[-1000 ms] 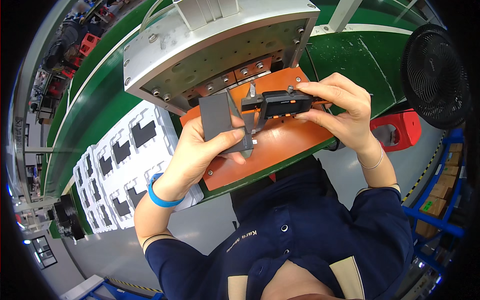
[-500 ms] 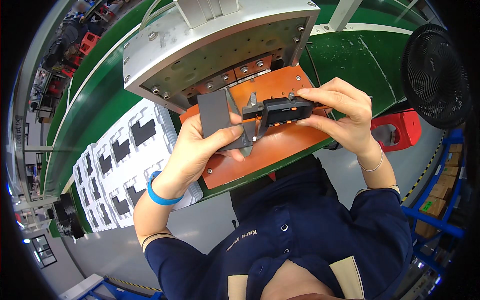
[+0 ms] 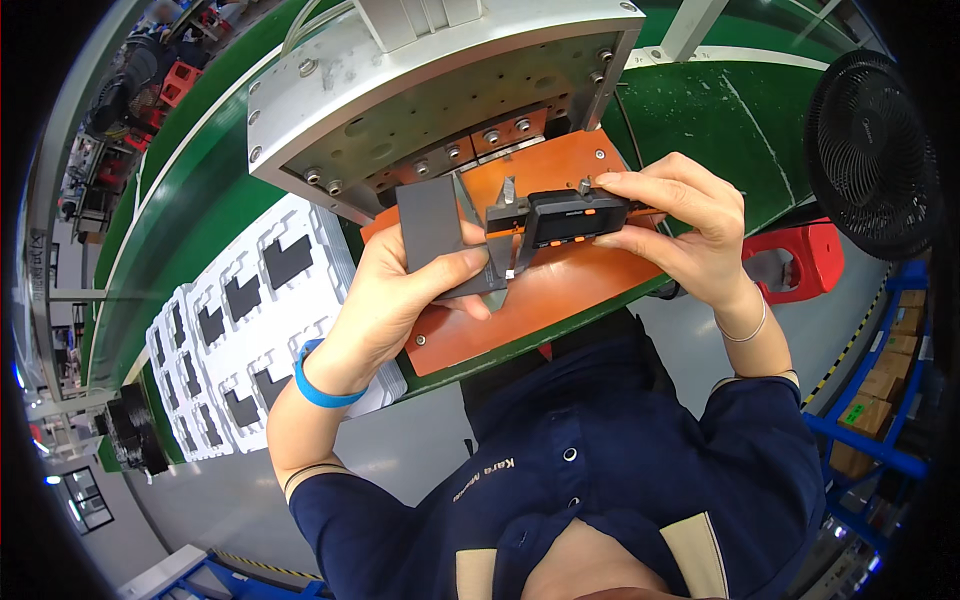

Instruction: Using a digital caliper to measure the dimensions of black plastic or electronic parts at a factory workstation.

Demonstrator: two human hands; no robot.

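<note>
Two hands busy over the orange plate (image 3: 560,290), near its far edge under the grey press head (image 3: 440,90). Left hand (image 3: 400,300) is closed around a dark grey part (image 3: 432,232); right hand (image 3: 680,225) pinches a digital caliper (image 3: 565,218), its jaws set against the part's edge. Risk: part tilts in the grip, jaws seat skewed, giving a false reading.

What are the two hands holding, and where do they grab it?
The left hand grips a flat dark grey plate by its lower edge. The right hand pinches the black sliding body of a digital caliper.
</note>
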